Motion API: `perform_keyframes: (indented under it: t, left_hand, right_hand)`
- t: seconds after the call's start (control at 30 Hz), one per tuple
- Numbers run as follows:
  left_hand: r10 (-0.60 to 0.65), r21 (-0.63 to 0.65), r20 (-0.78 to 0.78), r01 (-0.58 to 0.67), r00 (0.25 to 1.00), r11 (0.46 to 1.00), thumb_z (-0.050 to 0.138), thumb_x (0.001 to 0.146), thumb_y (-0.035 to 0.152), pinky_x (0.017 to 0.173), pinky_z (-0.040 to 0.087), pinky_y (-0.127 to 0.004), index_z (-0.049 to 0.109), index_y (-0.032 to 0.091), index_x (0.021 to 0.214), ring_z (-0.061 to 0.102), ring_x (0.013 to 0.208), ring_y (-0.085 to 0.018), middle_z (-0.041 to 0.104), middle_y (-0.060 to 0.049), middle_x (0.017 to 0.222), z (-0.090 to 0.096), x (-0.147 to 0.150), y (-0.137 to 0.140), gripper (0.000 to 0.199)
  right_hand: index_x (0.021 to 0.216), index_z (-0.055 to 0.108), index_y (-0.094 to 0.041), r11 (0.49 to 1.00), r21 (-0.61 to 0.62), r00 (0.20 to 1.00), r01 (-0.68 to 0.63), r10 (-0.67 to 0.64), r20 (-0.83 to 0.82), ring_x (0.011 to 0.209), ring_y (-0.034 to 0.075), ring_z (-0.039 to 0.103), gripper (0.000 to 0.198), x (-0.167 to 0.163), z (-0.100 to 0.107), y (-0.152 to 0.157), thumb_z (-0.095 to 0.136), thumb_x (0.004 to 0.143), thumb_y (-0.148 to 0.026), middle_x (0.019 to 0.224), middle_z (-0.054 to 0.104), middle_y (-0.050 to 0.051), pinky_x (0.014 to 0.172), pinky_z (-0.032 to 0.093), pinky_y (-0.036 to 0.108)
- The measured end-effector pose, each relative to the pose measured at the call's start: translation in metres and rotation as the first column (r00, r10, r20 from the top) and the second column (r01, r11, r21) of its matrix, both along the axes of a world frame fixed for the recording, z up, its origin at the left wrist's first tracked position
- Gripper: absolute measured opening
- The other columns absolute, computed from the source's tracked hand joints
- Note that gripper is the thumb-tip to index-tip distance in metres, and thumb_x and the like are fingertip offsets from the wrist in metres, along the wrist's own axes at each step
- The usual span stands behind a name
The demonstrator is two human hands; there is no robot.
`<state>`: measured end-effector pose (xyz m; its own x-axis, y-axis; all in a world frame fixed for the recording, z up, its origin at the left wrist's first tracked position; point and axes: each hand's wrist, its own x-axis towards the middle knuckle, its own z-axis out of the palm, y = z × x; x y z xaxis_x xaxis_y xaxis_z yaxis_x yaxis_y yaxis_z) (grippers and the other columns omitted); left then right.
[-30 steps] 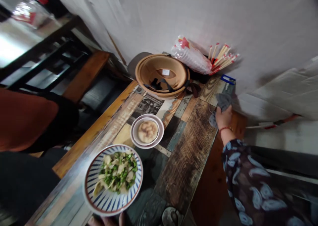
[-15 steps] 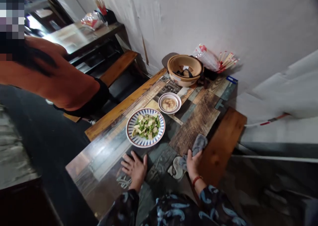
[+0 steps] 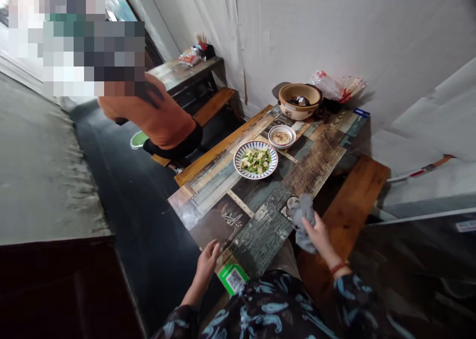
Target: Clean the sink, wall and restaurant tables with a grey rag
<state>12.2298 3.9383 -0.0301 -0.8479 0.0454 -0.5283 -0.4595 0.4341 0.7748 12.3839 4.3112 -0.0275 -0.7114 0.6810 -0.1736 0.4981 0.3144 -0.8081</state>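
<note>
My right hand point(image 3: 320, 236) grips a crumpled grey cloth point(image 3: 304, 222) by the table's right edge; part of it hangs beyond the edge. At the table's near left edge is my left hand point(image 3: 208, 260), with loosely bent fingers and nothing visible in it. A blue-striped plate point(image 3: 238, 172) of green vegetables and pale slices sits on the wood-patterned table point(image 3: 260, 235). Behind it stand stacked white bowls point(image 3: 292, 141) with brownish contents inside. Farther back is a tan clay pot point(image 3: 292, 111) with something dark inside.
A green QR-code card point(image 3: 226, 274) lies at the near table corner. Chopsticks point(image 3: 351, 88) and plastic-wrapped packs point(image 3: 325, 83) stand by the wall. Wooden benches point(image 3: 357, 205) flank the table. A person in orange point(image 3: 163, 115) sits on the left, near a green basin point(image 3: 139, 139).
My view has drawn back from the table. My left hand has lifted from its flat rest near the plate and moved back to the table edge. The cloth stays in my right hand.
</note>
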Motion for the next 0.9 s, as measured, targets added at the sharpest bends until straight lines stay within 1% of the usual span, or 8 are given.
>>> perform_keyframes:
  t: [0.17,0.33,0.5,0.57,0.63,0.73,0.8,0.9]
  left_hand:
    - [-0.039,0.044,0.087,0.035,0.995,0.998,0.064,0.065,0.071,0.078,0.059,-0.042,0.067,0.009,0.115,0.074,0.09,-0.032,0.076,-0.017,0.101,0.011,0.033,-0.03,0.08]
    - [-0.098,0.048,0.136,0.092,0.986,0.995,0.064,0.065,0.069,0.079,0.059,-0.043,0.066,0.007,0.115,0.074,0.088,-0.032,0.076,-0.017,0.099,0.016,0.047,-0.025,0.079]
    - [-0.091,0.026,0.181,0.088,0.979,0.996,0.065,0.06,0.072,0.076,0.058,-0.04,0.067,0.009,0.111,0.074,0.084,-0.03,0.076,-0.013,0.093,0.018,0.041,-0.019,0.081]
    - [-0.07,0.026,0.183,0.066,0.981,0.997,0.067,0.056,0.075,0.074,0.058,-0.039,0.069,0.011,0.107,0.073,0.082,-0.03,0.076,-0.011,0.089,0.019,0.031,-0.015,0.082]
    - [-0.018,0.034,0.17,0.013,0.985,0.999,0.069,0.051,0.077,0.071,0.057,-0.037,0.069,0.012,0.104,0.073,0.079,-0.029,0.076,-0.011,0.088,0.02,0.017,-0.007,0.084]
    - [0.064,0.075,0.169,-0.077,0.983,0.994,0.074,0.047,0.077,0.066,0.055,-0.035,0.068,0.013,0.102,0.072,0.076,-0.027,0.076,-0.011,0.085,0.021,-0.006,0.011,0.085]
    - [0.092,0.116,0.197,-0.116,0.976,0.986,0.078,0.046,0.074,0.063,0.054,-0.033,0.067,0.014,0.101,0.072,0.073,-0.026,0.076,-0.009,0.081,0.021,-0.021,0.029,0.083]
    - [0.116,0.169,0.234,-0.157,0.965,0.973,0.084,0.052,0.061,0.059,0.053,-0.029,0.067,0.014,0.102,0.072,0.069,-0.022,0.075,-0.008,0.079,0.024,-0.049,0.067,0.071]
  right_hand:
    - [0.136,0.054,-0.01,0.906,0.405,0.992,-0.122,0.118,0.036,0.126,0.032,0.057,0.059,-0.075,0.027,0.05,0.048,0.087,-0.041,0.136,0.06,0.022,0.108,0.045,0.05]
    - [0.144,0.05,-0.014,0.729,0.564,0.918,-0.387,0.247,0.311,0.122,0.037,0.054,0.056,-0.079,0.002,-0.055,0.049,0.092,-0.035,0.153,0.046,0.02,0.104,0.04,0.059]
    - [0.141,0.053,-0.036,0.423,0.447,0.568,-0.788,0.78,0.263,0.121,0.028,0.056,0.049,-0.024,-0.025,-0.183,0.052,0.092,-0.033,0.151,0.053,-0.003,0.106,0.042,0.044]
    - [0.133,0.059,-0.041,0.289,0.431,0.395,-0.855,0.901,0.18,0.121,0.024,0.056,0.041,-0.02,-0.035,-0.192,0.053,0.093,-0.037,0.146,0.057,-0.008,0.101,0.046,0.039]
    - [0.125,0.065,-0.041,0.233,0.43,0.317,-0.872,0.939,0.136,0.122,0.021,0.056,0.034,-0.034,-0.042,-0.165,0.054,0.094,-0.033,0.136,0.066,-0.007,0.097,0.047,0.036]
    - [0.121,0.07,-0.034,0.392,0.467,0.515,-0.793,0.841,0.168,0.125,0.022,0.054,0.04,-0.076,-0.037,-0.065,0.048,0.094,-0.015,0.119,0.072,0.001,0.099,0.046,0.037]
    - [0.128,0.066,-0.028,0.561,0.532,0.742,-0.634,0.635,0.214,0.126,0.024,0.051,0.049,-0.106,-0.024,0.022,0.041,0.092,-0.007,0.125,0.069,0.006,0.103,0.044,0.04]
    - [0.139,0.058,-0.02,0.697,0.621,0.934,-0.358,0.265,0.241,0.126,0.027,0.05,0.053,-0.146,-0.001,0.128,0.035,0.092,-0.008,0.143,0.056,0.012,0.107,0.041,0.045]
